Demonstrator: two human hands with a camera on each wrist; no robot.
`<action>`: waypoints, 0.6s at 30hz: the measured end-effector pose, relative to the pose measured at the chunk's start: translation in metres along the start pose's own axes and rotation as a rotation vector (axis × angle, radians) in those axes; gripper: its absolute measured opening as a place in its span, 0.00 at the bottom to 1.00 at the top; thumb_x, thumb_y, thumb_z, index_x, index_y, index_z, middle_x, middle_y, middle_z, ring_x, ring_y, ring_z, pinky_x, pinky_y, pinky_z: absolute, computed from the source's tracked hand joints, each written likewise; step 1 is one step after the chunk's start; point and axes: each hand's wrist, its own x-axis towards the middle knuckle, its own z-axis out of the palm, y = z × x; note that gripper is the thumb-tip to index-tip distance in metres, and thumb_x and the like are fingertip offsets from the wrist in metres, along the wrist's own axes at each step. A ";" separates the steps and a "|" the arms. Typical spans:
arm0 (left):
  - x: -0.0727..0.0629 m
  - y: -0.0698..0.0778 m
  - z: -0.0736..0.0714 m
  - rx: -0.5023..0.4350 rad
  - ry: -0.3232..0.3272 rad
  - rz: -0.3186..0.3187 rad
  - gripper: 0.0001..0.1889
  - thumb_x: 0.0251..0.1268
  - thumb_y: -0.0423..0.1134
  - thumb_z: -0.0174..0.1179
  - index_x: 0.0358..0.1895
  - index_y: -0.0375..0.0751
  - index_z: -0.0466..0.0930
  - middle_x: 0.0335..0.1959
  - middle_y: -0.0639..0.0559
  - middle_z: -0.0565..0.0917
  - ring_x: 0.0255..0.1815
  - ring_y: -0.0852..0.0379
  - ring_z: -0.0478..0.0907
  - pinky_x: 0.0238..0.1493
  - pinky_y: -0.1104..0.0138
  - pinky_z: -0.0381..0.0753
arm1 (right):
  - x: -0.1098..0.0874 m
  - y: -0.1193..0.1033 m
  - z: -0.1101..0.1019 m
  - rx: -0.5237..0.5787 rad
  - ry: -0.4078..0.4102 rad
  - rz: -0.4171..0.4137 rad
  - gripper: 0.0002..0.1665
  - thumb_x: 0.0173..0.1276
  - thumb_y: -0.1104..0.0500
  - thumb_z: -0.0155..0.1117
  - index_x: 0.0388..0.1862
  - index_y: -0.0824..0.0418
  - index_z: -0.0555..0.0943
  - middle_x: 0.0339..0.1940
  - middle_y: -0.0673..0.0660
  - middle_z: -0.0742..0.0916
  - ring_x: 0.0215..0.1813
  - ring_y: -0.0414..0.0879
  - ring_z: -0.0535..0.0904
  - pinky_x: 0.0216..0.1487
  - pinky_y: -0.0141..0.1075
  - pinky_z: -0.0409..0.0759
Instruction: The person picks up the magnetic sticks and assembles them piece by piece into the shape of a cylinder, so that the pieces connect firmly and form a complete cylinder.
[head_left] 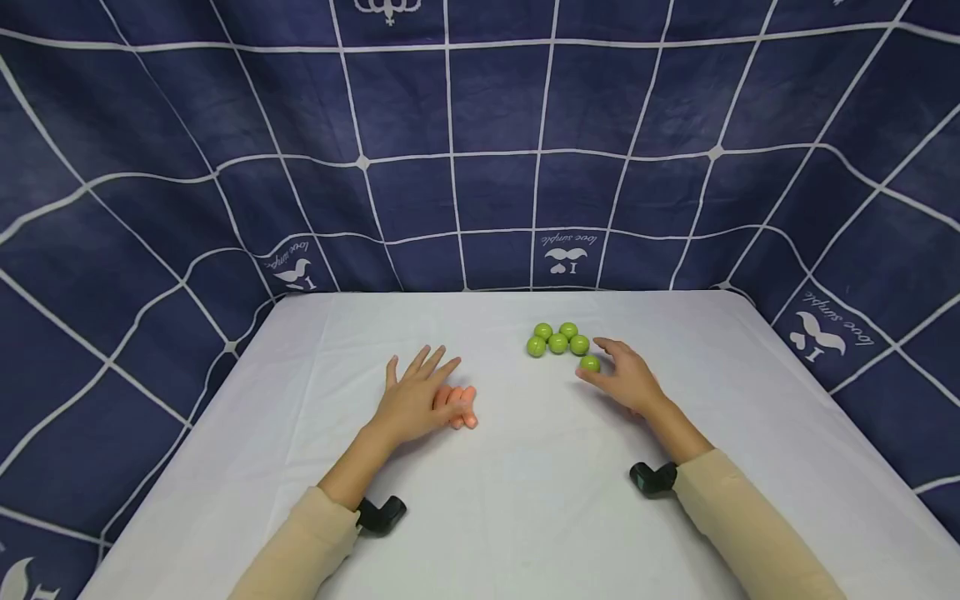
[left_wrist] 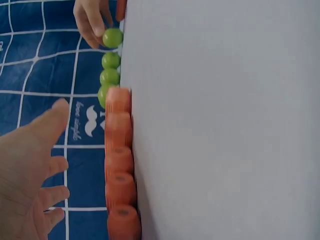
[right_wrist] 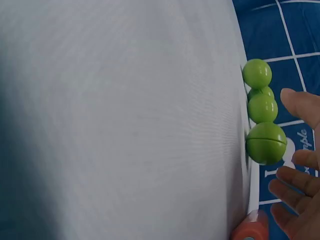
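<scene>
My left hand (head_left: 412, 408) hovers with spread fingers over several orange, ridged, stubby pieces (head_left: 455, 400), partly hiding them. In the left wrist view these orange pieces (left_wrist: 120, 160) stand in a row, small dark marks on some, apart from the fingers. My right hand (head_left: 626, 379) is around the nearest glossy green ball (head_left: 590, 363), thumb and fingers parted on either side. The right wrist view shows a green ball (right_wrist: 266, 143) with a seam, and the fingers (right_wrist: 295, 185) look apart from it. Several more green balls (head_left: 558, 342) sit just beyond, to the left.
A white cloth (head_left: 495, 500) covers the table. Dark blue checked curtains (head_left: 495, 192) stand behind it and at both sides. Part of an orange piece (right_wrist: 251, 230) shows near the right hand. Black wrist devices (head_left: 382, 515) sit at both sleeves.
</scene>
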 end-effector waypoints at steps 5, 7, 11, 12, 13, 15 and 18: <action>0.002 0.010 0.005 -0.056 0.013 0.043 0.36 0.64 0.61 0.58 0.71 0.45 0.68 0.74 0.44 0.63 0.75 0.43 0.53 0.68 0.39 0.51 | 0.001 0.003 0.004 0.001 0.008 0.009 0.41 0.65 0.47 0.67 0.67 0.72 0.68 0.62 0.71 0.76 0.63 0.64 0.71 0.63 0.57 0.68; 0.002 0.014 0.006 -0.077 -0.001 0.056 0.35 0.65 0.60 0.57 0.70 0.44 0.68 0.73 0.44 0.63 0.75 0.43 0.54 0.67 0.41 0.55 | 0.001 0.005 0.006 0.005 0.010 0.014 0.40 0.65 0.49 0.68 0.66 0.73 0.68 0.60 0.71 0.77 0.61 0.64 0.73 0.61 0.56 0.70; 0.002 0.021 0.010 -0.088 0.010 0.075 0.33 0.65 0.57 0.60 0.67 0.41 0.72 0.70 0.41 0.68 0.72 0.42 0.60 0.65 0.44 0.62 | 0.003 0.007 0.008 0.000 0.013 0.019 0.38 0.65 0.49 0.68 0.65 0.73 0.70 0.57 0.70 0.79 0.59 0.63 0.74 0.60 0.55 0.71; 0.001 0.023 0.011 -0.094 0.026 0.078 0.31 0.64 0.55 0.61 0.66 0.40 0.73 0.68 0.41 0.70 0.70 0.41 0.62 0.65 0.45 0.63 | 0.003 0.007 0.008 0.001 0.011 0.020 0.38 0.65 0.50 0.68 0.64 0.73 0.70 0.56 0.70 0.79 0.58 0.63 0.75 0.60 0.55 0.71; 0.001 0.025 0.011 -0.092 0.045 0.084 0.30 0.63 0.53 0.62 0.64 0.39 0.75 0.65 0.40 0.73 0.68 0.41 0.65 0.64 0.46 0.65 | 0.004 0.007 0.009 0.000 0.011 0.019 0.37 0.65 0.50 0.68 0.64 0.73 0.71 0.56 0.70 0.80 0.58 0.63 0.75 0.59 0.55 0.71; 0.001 0.027 0.014 -0.092 0.082 0.090 0.27 0.62 0.50 0.64 0.60 0.37 0.77 0.60 0.39 0.77 0.63 0.41 0.70 0.61 0.49 0.69 | 0.004 0.008 0.009 -0.005 0.010 0.018 0.36 0.65 0.50 0.68 0.63 0.73 0.71 0.54 0.70 0.80 0.57 0.63 0.75 0.59 0.55 0.71; 0.001 0.031 0.016 -0.104 0.120 0.083 0.24 0.61 0.47 0.65 0.56 0.35 0.80 0.53 0.40 0.80 0.55 0.42 0.74 0.56 0.52 0.73 | 0.004 0.008 0.010 -0.010 0.011 0.017 0.35 0.65 0.51 0.68 0.62 0.73 0.72 0.54 0.70 0.81 0.56 0.63 0.76 0.59 0.54 0.72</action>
